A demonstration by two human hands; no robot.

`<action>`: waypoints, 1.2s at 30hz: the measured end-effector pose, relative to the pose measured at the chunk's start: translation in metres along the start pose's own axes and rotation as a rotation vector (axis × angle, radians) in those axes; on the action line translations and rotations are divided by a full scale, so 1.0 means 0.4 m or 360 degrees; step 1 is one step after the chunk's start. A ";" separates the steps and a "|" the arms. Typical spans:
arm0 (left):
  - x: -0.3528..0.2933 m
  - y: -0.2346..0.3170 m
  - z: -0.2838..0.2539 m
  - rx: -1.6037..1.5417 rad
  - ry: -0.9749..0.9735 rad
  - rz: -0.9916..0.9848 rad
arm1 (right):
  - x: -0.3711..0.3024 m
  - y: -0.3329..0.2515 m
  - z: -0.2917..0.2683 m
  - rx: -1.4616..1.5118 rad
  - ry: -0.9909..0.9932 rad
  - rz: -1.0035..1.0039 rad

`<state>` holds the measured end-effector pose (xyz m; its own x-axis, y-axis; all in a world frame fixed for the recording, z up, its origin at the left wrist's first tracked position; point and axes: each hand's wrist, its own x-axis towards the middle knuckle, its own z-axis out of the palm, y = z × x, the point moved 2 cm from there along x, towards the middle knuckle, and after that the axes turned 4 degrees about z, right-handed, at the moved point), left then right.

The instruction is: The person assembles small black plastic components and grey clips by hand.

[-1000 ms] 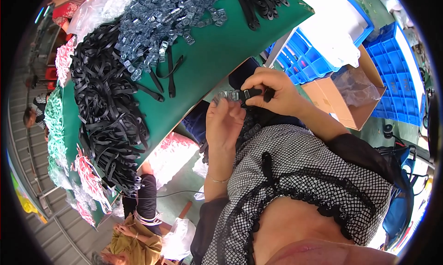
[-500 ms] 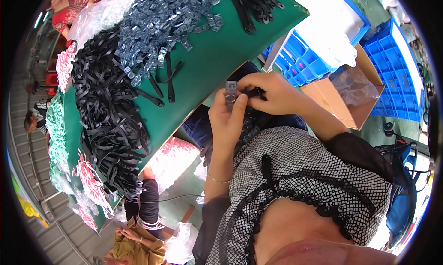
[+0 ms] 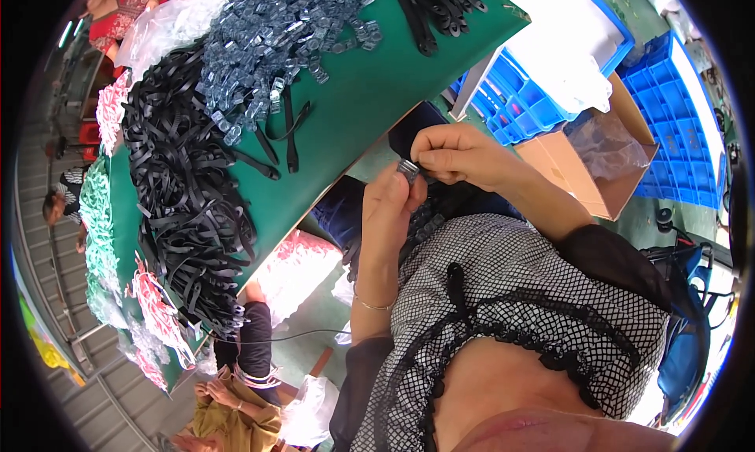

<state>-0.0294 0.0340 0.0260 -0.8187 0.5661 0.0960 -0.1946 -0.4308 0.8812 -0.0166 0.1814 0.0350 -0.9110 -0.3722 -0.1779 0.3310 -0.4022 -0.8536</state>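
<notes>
In front of my chest, my left hand [image 3: 387, 204] pinches a small see-through grey plastic piece [image 3: 407, 169], its block-like end showing above the thumb. Close against it on the right, my right hand [image 3: 456, 157] is closed, its thumb and fingertips pressed together at the piece's edge. What lies inside those right fingers is hidden. Below both hands, several dark pieces [image 3: 429, 216] rest on my lap. On the green table, a heap of similar see-through pieces [image 3: 275, 39] lies beside a long pile of black straps [image 3: 185, 192].
More black straps [image 3: 432, 11] lie at the table's [image 3: 346, 98] far edge. Pink-and-white bundles [image 3: 157, 306] and mint-green ones [image 3: 98, 224] line its left side. At right stand blue crates [image 3: 680, 121] and an open cardboard box [image 3: 586, 165]. Other people sit at the left.
My left hand has tilted the grey piece, which stood upright with its flat face showing. The right fingers, which had a black strap between them, have closed up beside it.
</notes>
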 end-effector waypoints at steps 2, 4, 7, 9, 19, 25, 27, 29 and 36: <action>-0.001 0.001 -0.001 -0.0054 -0.0043 -0.0019 | 0.001 0.001 -0.004 0.0030 -0.0019 0.0056; -0.003 -0.001 -0.004 -0.0056 -0.0075 -0.0023 | 0.000 0.002 -0.006 0.0051 -0.0074 0.0057; -0.007 -0.004 -0.009 -0.0048 -0.0088 -0.0023 | 0.001 -0.002 -0.001 -0.0046 -0.0098 0.0042; -0.007 -0.008 -0.010 -0.0071 -0.0105 -0.0022 | 0.002 -0.002 0.001 -0.0062 -0.0086 0.0073; -0.009 -0.009 -0.017 0.0138 -0.0096 -0.0093 | 0.000 -0.013 0.026 -0.0283 0.0008 -0.0088; -0.014 0.017 0.000 0.0476 0.0395 0.0078 | -0.020 -0.050 0.031 -0.1519 0.0309 -0.0918; -0.015 0.019 -0.007 0.0551 0.0338 0.0048 | -0.009 -0.026 0.013 -0.1535 0.0298 -0.0963; -0.017 0.022 -0.019 0.0628 0.0285 0.0021 | -0.006 -0.021 0.000 -0.1102 0.0036 -0.0964; -0.020 0.043 0.010 0.0499 0.0213 0.0030 | -0.002 0.002 0.003 0.0174 -0.0337 -0.0372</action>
<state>-0.0240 0.0250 0.0424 -0.8884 0.4538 0.0701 -0.0204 -0.1915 0.9813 -0.0152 0.1804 0.0349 -0.8978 -0.4200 0.1323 0.1537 -0.5805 -0.7996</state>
